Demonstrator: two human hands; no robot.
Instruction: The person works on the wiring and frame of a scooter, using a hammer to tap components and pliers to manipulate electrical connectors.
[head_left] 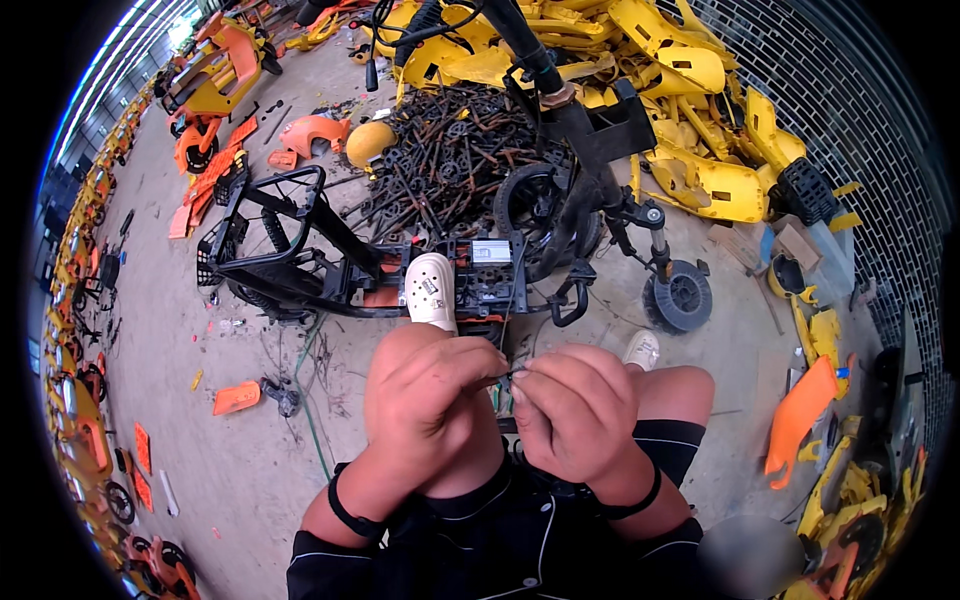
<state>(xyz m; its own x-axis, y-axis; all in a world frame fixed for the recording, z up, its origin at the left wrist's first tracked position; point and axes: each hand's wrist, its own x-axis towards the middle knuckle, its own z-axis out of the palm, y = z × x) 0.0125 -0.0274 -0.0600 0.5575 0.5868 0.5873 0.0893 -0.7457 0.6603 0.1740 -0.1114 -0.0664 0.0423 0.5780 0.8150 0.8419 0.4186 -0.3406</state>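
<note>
My left hand and my right hand meet in front of my lap, fingertips almost touching. Both are closed in a pinch on a small thin dark piece, too small to name. Beyond them a stripped black scooter frame lies across the floor, its steering column rising toward the upper middle. My left foot, in a cream clog, rests on the frame's middle, beside a silver box set among dark parts. The other clog shows behind my right hand, partly covered by my leg.
Behind the frame lies a heap of rusty dark metal parts. Yellow body panels pile up against the brick wall. An orange panel lies at right, a small orange piece at left. A green cord crosses the floor.
</note>
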